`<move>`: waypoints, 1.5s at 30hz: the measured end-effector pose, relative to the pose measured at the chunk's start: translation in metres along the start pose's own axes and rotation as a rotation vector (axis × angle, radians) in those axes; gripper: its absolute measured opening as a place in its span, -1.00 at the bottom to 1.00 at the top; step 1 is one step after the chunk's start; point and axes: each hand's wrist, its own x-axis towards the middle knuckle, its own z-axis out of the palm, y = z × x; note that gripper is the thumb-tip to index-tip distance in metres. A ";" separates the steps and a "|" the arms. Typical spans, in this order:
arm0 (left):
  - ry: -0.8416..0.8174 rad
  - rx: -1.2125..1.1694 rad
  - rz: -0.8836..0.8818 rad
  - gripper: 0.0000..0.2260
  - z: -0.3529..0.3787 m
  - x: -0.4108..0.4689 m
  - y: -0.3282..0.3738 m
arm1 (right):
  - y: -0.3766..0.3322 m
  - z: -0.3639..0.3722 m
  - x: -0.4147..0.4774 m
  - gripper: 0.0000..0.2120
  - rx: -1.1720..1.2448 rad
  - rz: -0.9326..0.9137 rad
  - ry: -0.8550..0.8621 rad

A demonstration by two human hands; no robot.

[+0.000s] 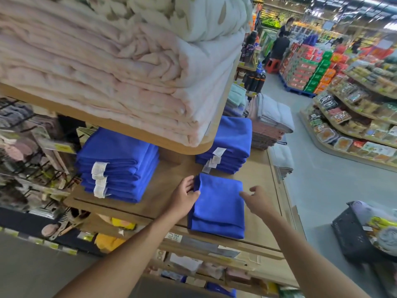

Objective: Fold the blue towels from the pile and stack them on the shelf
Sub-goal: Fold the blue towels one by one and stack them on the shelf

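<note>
I'd keep this flat on the wooden shelf (256,175), square the edges, then lift it level onto the right stack (227,145). The folded towel (217,205) lies near the shelf's front, deep blue, with its layered edges toward me. My left hand (184,195) pinches its left edge; my right hand (256,200) is loosely curled at the right edge, holding nothing.

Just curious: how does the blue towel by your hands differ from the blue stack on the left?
The towel lies low; the left stack piles several high. The left stack shows white tags; the towel shows none. Both are blue, folded, on the same shelf.
</note>
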 end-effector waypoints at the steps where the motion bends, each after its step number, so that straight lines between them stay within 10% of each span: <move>1: -0.009 0.016 0.009 -0.48 0.001 0.000 -0.002 | 0.003 0.002 -0.002 -0.48 0.065 0.083 -0.081; 15: 0.043 -0.172 -0.042 -0.41 0.009 -0.009 0.014 | -0.007 0.011 -0.049 -0.58 0.607 -0.206 -0.265; 22: -0.386 -0.252 -0.214 -0.54 0.019 -0.009 0.082 | -0.040 -0.070 -0.037 -0.57 0.703 -0.343 -0.289; 33: 0.025 0.279 0.039 -0.78 0.057 0.097 0.221 | -0.167 -0.129 0.069 -0.77 0.709 -0.100 -0.243; 38: 0.043 0.463 -0.051 -0.40 0.054 0.139 0.213 | -0.159 -0.100 0.122 -0.91 0.414 -0.219 -0.234; 45: 0.109 0.587 -0.004 -0.08 0.062 0.177 0.189 | -0.100 -0.070 0.170 -0.36 0.589 0.094 -0.309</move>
